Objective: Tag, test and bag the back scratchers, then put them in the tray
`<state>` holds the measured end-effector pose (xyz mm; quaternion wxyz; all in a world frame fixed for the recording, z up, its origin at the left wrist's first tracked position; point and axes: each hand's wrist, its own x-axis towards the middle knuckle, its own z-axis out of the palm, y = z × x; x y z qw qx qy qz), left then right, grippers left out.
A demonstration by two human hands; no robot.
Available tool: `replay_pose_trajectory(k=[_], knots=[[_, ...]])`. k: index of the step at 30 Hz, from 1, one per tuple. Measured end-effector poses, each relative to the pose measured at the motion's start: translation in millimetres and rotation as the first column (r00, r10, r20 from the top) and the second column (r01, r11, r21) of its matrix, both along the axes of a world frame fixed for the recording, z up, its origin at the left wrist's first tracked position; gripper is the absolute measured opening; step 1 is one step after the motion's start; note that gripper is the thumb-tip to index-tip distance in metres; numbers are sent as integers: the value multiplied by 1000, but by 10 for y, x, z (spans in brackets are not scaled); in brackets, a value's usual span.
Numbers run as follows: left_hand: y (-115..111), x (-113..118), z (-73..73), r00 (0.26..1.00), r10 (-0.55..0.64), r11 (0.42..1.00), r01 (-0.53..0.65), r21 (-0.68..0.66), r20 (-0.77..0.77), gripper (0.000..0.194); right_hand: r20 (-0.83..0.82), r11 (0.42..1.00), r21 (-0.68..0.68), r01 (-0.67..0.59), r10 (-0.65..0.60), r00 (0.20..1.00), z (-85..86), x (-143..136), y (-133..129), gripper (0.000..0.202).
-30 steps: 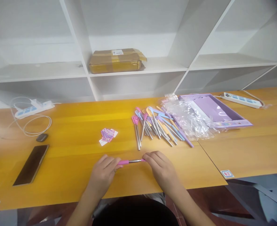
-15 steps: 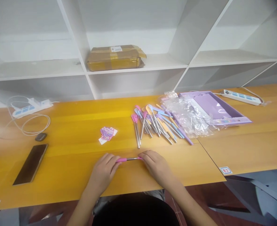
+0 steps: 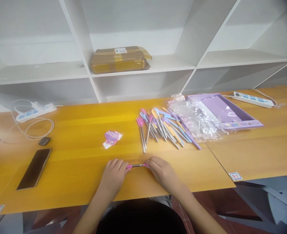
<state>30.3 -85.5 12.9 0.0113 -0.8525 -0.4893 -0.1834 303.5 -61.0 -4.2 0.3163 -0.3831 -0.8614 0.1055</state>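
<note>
Near the table's front edge, a pink back scratcher (image 3: pixel 136 165) with a metal rod lies level between my two hands. My left hand (image 3: pixel 116 174) is closed round its pink handle, and only a short bit of the handle shows. At the other end, the fingers of my right hand (image 3: pixel 159 169) pinch the pink head, which they mostly hide. Beyond my right hand is a loose pile of back scratchers (image 3: pixel 166 128) with metal rods and pink, blue, orange and purple parts. Small printed cards (image 3: pixel 111 139) lie in a heap beyond my left hand.
Right of the pile, clear plastic wrapping (image 3: pixel 194 120) overlaps a purple open box (image 3: pixel 245 117). A phone (image 3: pixel 33 169), a small dark case (image 3: pixel 44 141) and a power strip (image 3: pixel 36 112) with cable are at left. Another power strip (image 3: pixel 254 99) is back right. A taped parcel (image 3: pixel 119 61) sits on the shelf.
My left hand has moved right along the handle, closer to my right hand, and less of the pink handle shows. The right hand stays nearly in place.
</note>
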Motion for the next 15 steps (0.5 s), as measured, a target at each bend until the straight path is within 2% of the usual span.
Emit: replay_pose_trajectory(k=[4, 6, 7, 9, 10, 11, 13, 15], knots=[[19, 149, -3, 999, -41, 999, 42, -11, 18, 23, 21, 999, -9, -33, 33, 999, 77, -31, 5, 15], [72, 74, 50, 999, -41, 999, 41, -19, 8, 21, 40, 999, 18, -31, 30, 999, 150, 49, 39, 15], [104, -45, 89, 1000, -20, 1000, 20, -16, -2, 21, 42, 999, 41, -20, 18, 999, 193, 155, 66, 16], [154, -466, 181, 997, 74, 997, -74, 19, -30, 24, 18, 994, 108, 17, -19, 1000, 289, 536, 128, 18], [163, -749, 229, 984, 173, 983, -171, 67, -31, 29, -9, 987, 150, 60, -59, 998, 338, 802, 154, 19], [155, -1053, 272, 961, 271, 959, -265, 97, -50, 30, -40, 972, 216, 92, -86, 996, 381, 1096, 172, 19], [94, -1613, 332, 920, 388, 912, -375, 165, -54, 26, -54, 927, 314, 207, -201, 978, 440, 1677, 172, 19], [4, -1962, 347, 920, 389, 914, -378, 144, -56, 24, -41, 890, 320, 324, -328, 944, 442, 2102, 132, 14]])
